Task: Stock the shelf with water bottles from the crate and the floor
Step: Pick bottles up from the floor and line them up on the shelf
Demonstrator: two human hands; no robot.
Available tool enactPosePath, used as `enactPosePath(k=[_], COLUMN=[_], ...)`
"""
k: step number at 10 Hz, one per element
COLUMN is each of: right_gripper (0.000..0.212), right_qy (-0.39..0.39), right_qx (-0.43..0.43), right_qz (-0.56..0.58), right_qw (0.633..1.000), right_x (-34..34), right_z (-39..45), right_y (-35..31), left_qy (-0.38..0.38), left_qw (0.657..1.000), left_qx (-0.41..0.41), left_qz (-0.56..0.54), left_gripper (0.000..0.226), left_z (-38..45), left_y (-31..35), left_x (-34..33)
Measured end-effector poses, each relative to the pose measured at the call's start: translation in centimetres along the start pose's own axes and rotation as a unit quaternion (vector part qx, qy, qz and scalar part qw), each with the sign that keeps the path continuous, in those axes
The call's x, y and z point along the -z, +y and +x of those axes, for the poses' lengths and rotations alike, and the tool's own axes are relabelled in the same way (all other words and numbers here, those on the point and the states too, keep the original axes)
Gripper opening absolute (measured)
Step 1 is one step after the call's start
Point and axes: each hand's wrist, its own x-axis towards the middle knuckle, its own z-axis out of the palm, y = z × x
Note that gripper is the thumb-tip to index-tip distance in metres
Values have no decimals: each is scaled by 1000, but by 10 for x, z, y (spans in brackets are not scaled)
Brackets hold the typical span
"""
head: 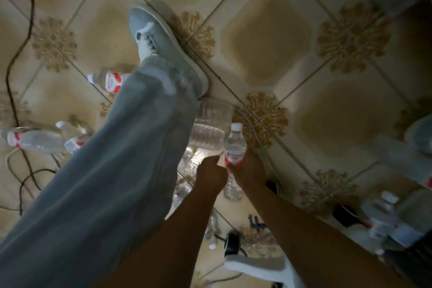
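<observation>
My right hand point(249, 172) grips an upright water bottle point(234, 145) with a white cap and a red and white label, held over the tiled floor. My left hand point(210, 174) sits just left of it with curled fingers, one fingertip close to the label; whether it holds anything is hidden. Under both hands lie clear bottles point(208, 135) in a heap, partly in clear wrap. More labelled bottles lie on the floor at the left point(109, 79) point(35, 140). Blurred bottles point(383, 213) stand at the right edge.
My leg in grey trousers point(112, 170) and a grey shoe point(161, 42) cross the middle of the view. Dark cables point(16, 58) trail over the tiles at the left. A white object point(257, 264) and a small black item point(231, 244) lie near the bottom.
</observation>
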Motion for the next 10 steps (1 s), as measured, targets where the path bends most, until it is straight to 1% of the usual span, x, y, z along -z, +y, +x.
enactPosePath(k=[1,2,3,4,5,6,7,8,9,10], right_gripper=[36,32,36,42,34,36,45,47,50,50], right_qy=[-49,-76,0,35,101,169,227,279,337,370], right_qx=[-7,13,37,81,142,211,269,329,390,437], right_qz=[12,36,53,99,117,129,182,196,204,210], right_qw=[999,996,998,991,978,954,918,881,832,793], right_x=[11,25,35,65,127,203,287,363,423,472], right_z=[12,14,11,4,-3,-18,-54,-107,-172,-235], right_y=[-4,-2,-4,-30,-64,-102,-146,-187,-217,-241], left_qy=[-33,-41,-42,-41,-48,-19,6,27,46,43], left_qw=[998,994,983,969,951,935,895,847,785,739], left_qx=[34,15,-14,-63,-135,-253,-372,-471,-557,-610], left_qz=[-39,-104,-175,-235,-273,-247,-248,-245,-267,-283], left_gripper=[42,28,34,54,63,71,74,79,80,82], left_z=[11,20,9,-10,-38,-70,-125,-189,-255,-323], left_y=[-11,-21,-15,24,81,149,218,275,318,349], left_x=[-11,-28,-33,-27,-14,1,19,39,54,67])
